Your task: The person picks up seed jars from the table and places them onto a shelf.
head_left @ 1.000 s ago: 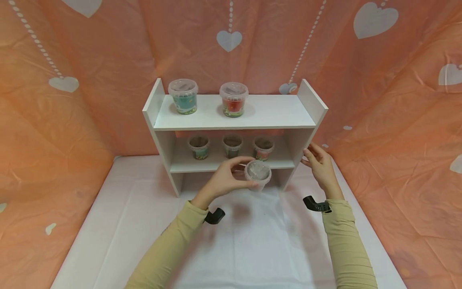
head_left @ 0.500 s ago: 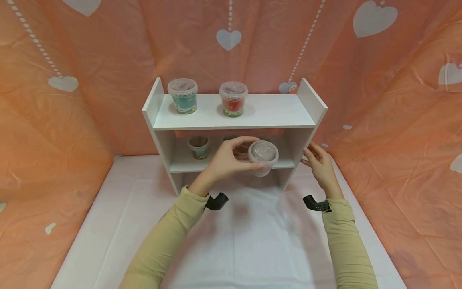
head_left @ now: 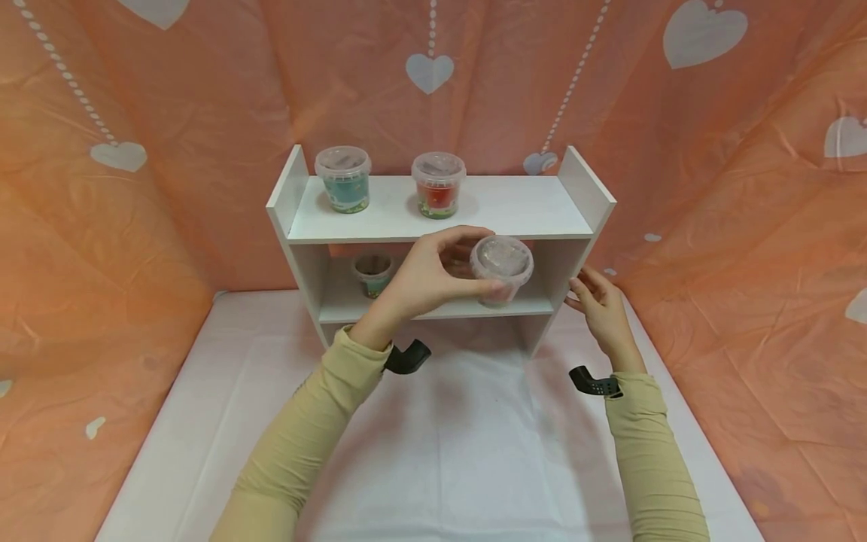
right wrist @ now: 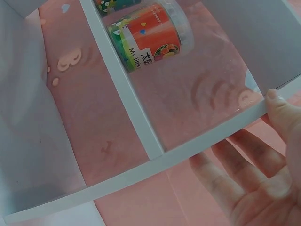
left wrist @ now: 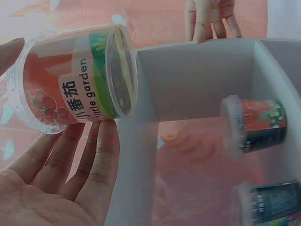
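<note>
My left hand [head_left: 427,278] grips a clear plastic tub [head_left: 503,263] with a lid, in front of the white shelf unit [head_left: 521,207], near the height of its top board. In the left wrist view this tub [left wrist: 70,80] shows a red label with tomatoes and the words "little garden". Thumb and fingers lie on opposite sides of it. My right hand [head_left: 603,320] holds the shelf's right side panel, its thumb on the front edge and its fingers along the outside. On the top board stand a teal-labelled tub [head_left: 347,192] and a red-labelled tub [head_left: 438,196].
On the middle board a small green-labelled tub [head_left: 374,280] shows left of my forearm. The left wrist view has an orange-labelled tub [left wrist: 264,125] and a dark-labelled tub [left wrist: 277,205] there. A white cloth [head_left: 488,452] covers the table; an orange curtain [head_left: 223,98] hangs behind.
My left hand has raised the tub from below the middle board's edge to near the top board, moving slightly right. The right hand stays at the side panel.
</note>
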Demonstrator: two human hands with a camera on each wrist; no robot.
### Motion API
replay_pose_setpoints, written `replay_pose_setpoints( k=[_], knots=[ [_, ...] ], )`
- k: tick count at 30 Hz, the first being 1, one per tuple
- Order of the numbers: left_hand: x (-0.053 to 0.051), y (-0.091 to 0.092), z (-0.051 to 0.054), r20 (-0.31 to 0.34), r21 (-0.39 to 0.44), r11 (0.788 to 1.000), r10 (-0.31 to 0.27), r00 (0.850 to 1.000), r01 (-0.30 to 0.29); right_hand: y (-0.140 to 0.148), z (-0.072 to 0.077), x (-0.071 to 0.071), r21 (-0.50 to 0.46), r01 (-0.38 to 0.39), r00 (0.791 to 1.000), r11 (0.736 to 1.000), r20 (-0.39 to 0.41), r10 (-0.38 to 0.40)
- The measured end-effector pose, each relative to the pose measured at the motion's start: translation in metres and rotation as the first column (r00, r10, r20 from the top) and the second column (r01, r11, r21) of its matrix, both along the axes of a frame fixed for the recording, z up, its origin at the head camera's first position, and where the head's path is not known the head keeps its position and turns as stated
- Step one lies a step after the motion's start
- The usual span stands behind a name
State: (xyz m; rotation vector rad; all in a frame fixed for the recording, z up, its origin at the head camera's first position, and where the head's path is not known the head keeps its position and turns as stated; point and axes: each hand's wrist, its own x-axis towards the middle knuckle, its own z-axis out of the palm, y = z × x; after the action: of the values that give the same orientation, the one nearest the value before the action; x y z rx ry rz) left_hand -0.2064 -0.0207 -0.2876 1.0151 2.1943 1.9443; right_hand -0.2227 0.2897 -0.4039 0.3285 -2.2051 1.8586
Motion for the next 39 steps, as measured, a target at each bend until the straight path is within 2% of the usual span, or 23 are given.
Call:
replay_pose_setpoints(
  k=[7,15,19,30,39],
  knots=[
    [-0.001,0.003,0.018,-0.003,0.006,0.999,0.036,0.999,-0.036,0.001,-0.001,-0.002,0.012,0.003,1.000,1.000,0.001,-0.003],
    [-0.011,0.003,0.031,-0.008,0.014,0.995,0.096,0.995,-0.096,0.001,-0.002,-0.001,0.020,0.000,1.000,1.000,0.009,0.000],
    [-0.015,0.005,0.033,0.007,0.017,0.993,0.115,0.993,-0.115,0.000,-0.001,-0.002,0.014,0.004,1.000,1.000,0.013,-0.004],
    [-0.028,0.015,0.031,-0.033,0.041,0.977,0.209,0.977,-0.208,0.000,-0.001,-0.003,-0.001,-0.003,1.000,1.000,0.009,0.003],
    [-0.033,0.026,0.030,-0.045,0.075,0.967,0.248,0.968,-0.245,0.001,-0.001,-0.002,-0.009,-0.011,1.000,1.000,0.003,0.011]
  ],
)
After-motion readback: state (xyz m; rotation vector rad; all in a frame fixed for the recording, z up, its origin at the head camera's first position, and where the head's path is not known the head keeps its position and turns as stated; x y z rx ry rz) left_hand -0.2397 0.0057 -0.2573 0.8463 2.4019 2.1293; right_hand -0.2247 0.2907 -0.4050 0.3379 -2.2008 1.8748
